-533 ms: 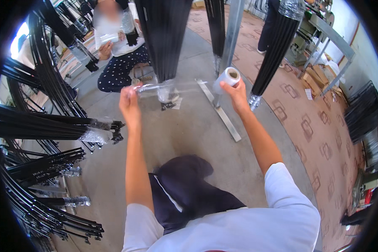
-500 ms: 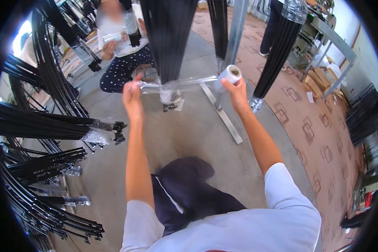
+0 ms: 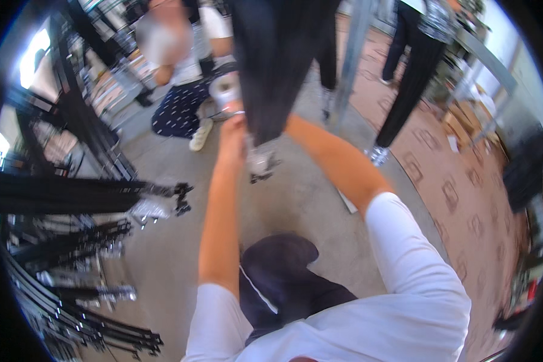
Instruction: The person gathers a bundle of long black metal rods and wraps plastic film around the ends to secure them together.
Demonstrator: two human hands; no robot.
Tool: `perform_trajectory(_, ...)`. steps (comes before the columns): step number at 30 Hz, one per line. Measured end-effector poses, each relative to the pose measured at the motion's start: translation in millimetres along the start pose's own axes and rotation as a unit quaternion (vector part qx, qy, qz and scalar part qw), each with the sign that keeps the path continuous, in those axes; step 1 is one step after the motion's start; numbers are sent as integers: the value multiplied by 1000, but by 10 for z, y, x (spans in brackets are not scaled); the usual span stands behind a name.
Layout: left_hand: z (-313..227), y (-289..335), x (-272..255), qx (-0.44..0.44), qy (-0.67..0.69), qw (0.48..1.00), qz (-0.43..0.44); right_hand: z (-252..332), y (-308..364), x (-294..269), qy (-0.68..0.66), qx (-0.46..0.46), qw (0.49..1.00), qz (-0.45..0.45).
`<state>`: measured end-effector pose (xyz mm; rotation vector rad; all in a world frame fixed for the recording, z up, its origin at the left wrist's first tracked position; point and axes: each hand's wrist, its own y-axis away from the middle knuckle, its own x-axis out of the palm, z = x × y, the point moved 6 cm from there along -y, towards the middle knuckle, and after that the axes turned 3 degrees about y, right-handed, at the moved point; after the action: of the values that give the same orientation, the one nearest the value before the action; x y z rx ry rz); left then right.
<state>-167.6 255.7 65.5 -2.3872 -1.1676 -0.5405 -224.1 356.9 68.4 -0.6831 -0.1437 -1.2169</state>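
Note:
A thick bundle of long black strips [image 3: 271,66] hangs upright in front of me, its lower end wrapped in clear film [image 3: 259,160]. My right forearm passes behind this bundle, and my right hand [image 3: 233,107] shows only partly on its left side, at the roll of clear stretch film [image 3: 224,89]. Just below the roll, beside the bundle's left edge, is my left hand [image 3: 232,134], its fingers closed on the end of the film. Both hands are blurred, and most of the right one is hidden.
More black bundles with film-wrapped ends [image 3: 60,194] stick out on the left. Another bundle [image 3: 407,90] hangs at the right, past a metal post [image 3: 351,60]. A person in dotted trousers [image 3: 178,111] sits ahead on the left. Cardboard [image 3: 461,120] lies at far right.
My right hand has carried the film roll leftward behind the bundle, to its left side. My left hand has moved right, close to the bundle. The film is no longer stretched across the front.

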Motion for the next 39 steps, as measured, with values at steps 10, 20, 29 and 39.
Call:
perform_trajectory(10,-294,625,3,-116,-10,991,61,891,165,1366,483,-314,817,25)
perform_trajectory(20,-88,499,-50,-186,-56,975,110,774,787,1655,294,-81,952,2)
perform_trajectory(29,303,1079,-628,-125,-22,990,-67,161,592,2148,351,-21,866,355)
perform_trajectory(39,-897,1739,-359,149,-224,942,-200,-22,471,1970,524,54,800,286)
